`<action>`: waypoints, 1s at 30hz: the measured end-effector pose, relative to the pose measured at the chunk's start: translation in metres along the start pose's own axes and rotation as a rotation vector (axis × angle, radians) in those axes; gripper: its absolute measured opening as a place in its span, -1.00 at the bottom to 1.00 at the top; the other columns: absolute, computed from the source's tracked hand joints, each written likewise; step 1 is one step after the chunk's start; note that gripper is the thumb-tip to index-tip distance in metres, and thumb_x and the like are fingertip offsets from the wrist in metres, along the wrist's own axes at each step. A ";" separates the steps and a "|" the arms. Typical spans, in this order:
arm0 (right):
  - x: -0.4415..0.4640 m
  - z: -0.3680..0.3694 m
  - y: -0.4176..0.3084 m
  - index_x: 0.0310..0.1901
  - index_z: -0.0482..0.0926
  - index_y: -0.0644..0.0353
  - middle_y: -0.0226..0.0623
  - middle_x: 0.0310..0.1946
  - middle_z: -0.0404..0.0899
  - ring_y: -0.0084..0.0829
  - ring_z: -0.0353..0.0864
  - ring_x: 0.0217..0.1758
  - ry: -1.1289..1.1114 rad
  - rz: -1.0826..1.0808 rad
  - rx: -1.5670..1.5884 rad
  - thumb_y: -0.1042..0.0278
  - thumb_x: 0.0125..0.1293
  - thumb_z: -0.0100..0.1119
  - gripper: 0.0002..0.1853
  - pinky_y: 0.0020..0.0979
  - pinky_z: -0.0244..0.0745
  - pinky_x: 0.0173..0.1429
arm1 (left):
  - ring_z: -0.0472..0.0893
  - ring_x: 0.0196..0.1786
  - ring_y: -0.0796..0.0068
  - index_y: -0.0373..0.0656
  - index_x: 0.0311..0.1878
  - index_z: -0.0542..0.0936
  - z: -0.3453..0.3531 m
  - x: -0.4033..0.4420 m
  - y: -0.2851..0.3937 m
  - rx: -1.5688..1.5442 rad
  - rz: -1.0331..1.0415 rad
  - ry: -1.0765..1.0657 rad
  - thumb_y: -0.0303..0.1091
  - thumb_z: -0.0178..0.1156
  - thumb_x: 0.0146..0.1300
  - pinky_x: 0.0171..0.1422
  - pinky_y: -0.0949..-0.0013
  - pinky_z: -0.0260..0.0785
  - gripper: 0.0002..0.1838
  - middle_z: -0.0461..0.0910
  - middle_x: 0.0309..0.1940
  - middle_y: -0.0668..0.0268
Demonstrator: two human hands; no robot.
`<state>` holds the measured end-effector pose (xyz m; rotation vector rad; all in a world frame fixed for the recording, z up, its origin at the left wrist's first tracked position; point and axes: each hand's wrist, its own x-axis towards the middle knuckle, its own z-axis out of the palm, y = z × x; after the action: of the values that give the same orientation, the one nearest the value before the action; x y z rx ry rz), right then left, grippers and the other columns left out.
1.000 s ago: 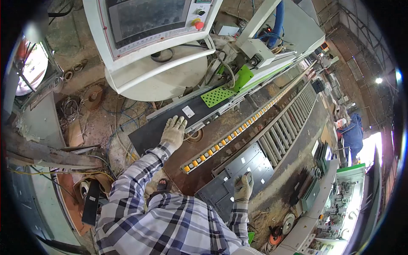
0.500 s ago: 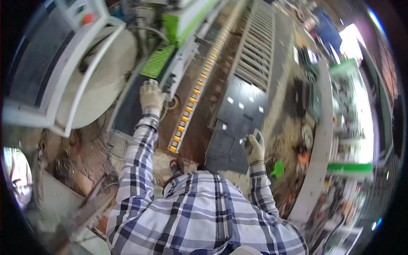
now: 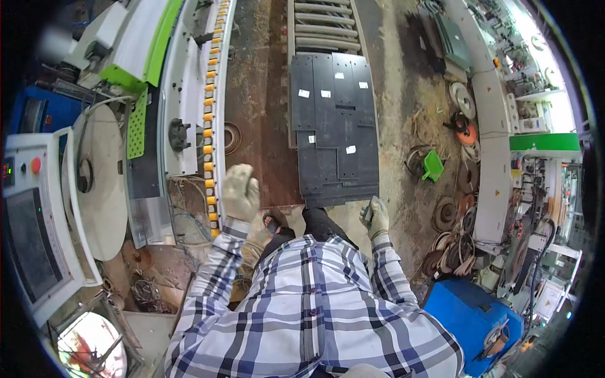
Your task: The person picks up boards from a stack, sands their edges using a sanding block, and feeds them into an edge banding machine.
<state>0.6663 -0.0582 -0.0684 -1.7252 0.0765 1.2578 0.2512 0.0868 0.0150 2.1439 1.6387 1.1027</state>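
Observation:
My left hand point(image 3: 241, 194), in a pale work glove, hovers beside the strip of orange rollers point(image 3: 210, 148), with its fingers slightly bent and apart. In my right hand point(image 3: 377, 217), also gloved, is a small dark object point(image 3: 367, 212), too small to identify. That hand is near the lower right corner of the stacked dark panels point(image 3: 328, 120), which carry several white labels. A long dark panel point(image 3: 144, 170) lies on the machine at the left, under a green perforated plate point(image 3: 137, 128).
A control panel point(image 3: 34, 233) with a red button stands at the far left, near a round pale table point(image 3: 97, 183). Rollers point(image 3: 324, 25) extend beyond the panels. At the right are a green scoop point(image 3: 433, 166), coiled bands point(image 3: 463, 249) and a blue machine point(image 3: 469, 318).
The view has swung right towards the stacked panels. My left hand has come off the long dark panel and moved back. My right hand keeps the small dark object, now by the stack's near corner.

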 end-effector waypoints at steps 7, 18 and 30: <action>0.119 0.007 0.053 0.07 0.60 0.13 -0.36 -0.22 0.69 -0.39 0.72 -0.33 -0.148 0.096 -0.182 0.32 0.43 0.35 -0.75 -0.29 0.69 -0.28 | 0.73 0.22 0.15 -0.26 0.29 0.65 0.157 -0.056 -0.016 -0.359 -0.736 -0.538 -0.25 0.30 0.45 0.35 0.19 0.54 -0.57 0.73 0.18 -0.01; 0.319 0.022 0.078 0.17 0.62 0.34 -0.33 -0.19 0.73 -0.49 0.68 -0.15 -0.231 0.122 -0.751 0.38 0.12 0.49 -0.45 -0.38 0.61 -0.08 | 0.69 0.30 0.00 -0.26 0.34 0.63 0.401 -0.050 -0.085 -0.024 -1.062 -0.735 -0.20 0.27 0.44 0.43 0.16 0.49 -0.51 0.70 0.22 -0.08; 0.321 -0.046 0.111 0.10 0.61 0.28 -0.36 -0.14 0.68 -0.51 0.66 -0.15 -0.104 0.260 -0.495 0.52 0.29 0.31 -0.67 -0.42 0.61 -0.01 | 0.57 0.43 0.20 -0.19 0.56 0.39 0.546 0.049 -0.248 -0.197 -0.961 -0.378 -0.20 0.24 0.58 0.45 0.21 0.46 -0.41 0.57 0.41 0.09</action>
<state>0.7876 -0.0055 -0.3845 -2.1142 -0.0824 1.6573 0.4430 0.3571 -0.4869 1.0759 1.8943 0.4818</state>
